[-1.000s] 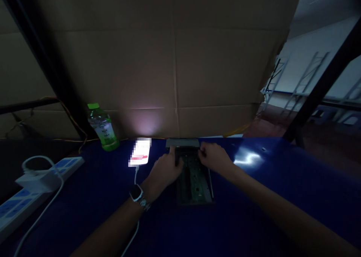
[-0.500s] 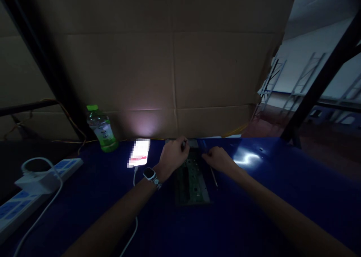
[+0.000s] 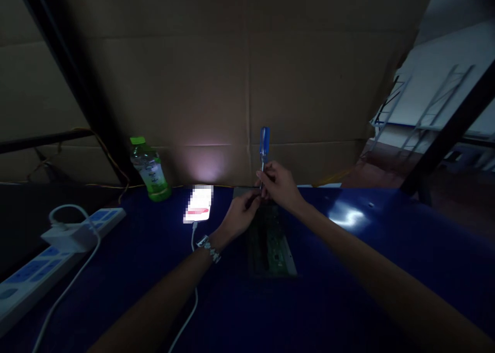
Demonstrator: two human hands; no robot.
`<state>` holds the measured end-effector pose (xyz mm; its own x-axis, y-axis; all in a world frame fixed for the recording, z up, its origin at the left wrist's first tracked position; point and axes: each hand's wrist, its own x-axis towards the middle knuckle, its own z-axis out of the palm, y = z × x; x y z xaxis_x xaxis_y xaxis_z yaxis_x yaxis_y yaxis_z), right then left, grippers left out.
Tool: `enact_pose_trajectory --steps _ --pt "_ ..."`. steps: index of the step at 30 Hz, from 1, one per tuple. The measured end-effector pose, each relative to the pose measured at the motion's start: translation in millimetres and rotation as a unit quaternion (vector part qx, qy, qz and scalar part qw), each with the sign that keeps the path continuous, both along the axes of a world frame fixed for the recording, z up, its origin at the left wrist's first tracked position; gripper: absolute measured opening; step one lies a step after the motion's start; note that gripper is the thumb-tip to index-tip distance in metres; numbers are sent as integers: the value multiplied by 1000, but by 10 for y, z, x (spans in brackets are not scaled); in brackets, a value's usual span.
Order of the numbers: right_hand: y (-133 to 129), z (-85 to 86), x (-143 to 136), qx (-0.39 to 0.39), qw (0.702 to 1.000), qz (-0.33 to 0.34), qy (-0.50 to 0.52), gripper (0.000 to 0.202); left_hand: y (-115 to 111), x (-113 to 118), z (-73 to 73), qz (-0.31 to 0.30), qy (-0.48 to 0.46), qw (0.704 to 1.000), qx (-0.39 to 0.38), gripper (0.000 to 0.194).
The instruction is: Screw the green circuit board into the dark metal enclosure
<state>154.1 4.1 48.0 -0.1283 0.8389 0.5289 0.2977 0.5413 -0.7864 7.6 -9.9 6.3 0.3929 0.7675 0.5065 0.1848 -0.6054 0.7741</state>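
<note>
1 glossy blue table (image 3: 328,301), bearing:
- 1 long white-and-blue power strip (image 3: 34,268), far left.
- 1 flat rectangular green circuit board (image 3: 279,252), centre, below the hands.
- 1 left hand (image 3: 238,214), thumb and fingers drawn together at the board's far end; whether they pinch anything, cannot tell.
- 1 right hand (image 3: 281,188), pinching the metal shaft of 1 blue-handled screwdriver (image 3: 264,141), near upright, handle up.
- 1 lit white-screened phone (image 3: 199,206), left of the hands.
- 1 green-capped clear plastic bottle (image 3: 152,173), upright.

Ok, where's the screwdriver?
Head view, just right of centre: the screwdriver is upright in the right hand, over the far end of the circuit board.
</note>
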Motion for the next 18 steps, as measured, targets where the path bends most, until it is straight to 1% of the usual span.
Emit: enact_pose_trajectory --steps 3,5,8,11,14,18 --pt "91 -33 -46 38 999 12 -13 21 81 -46 -32 13 -17 1000 -9 24" --pt "106 -79 -54 57 998 19 -20 20 122 -75 -59 23 -19 999 -13 21" --pt "63 -132 -49 78 996 18 -39 18 148 -96 -94 36 -15 999 -17 19" --pt "-9 -150 -36 92 994 15 -57 16 140 -93 -110 40 -10 999 -15 19" --pt "-49 -153 -29 101 993 12 -65 13 129 -89 -106 46 -1 999 0 20" --pt "-41 -162 -33 97 994 8 -59 13 129 -96 -87 60 6 998 11 21"
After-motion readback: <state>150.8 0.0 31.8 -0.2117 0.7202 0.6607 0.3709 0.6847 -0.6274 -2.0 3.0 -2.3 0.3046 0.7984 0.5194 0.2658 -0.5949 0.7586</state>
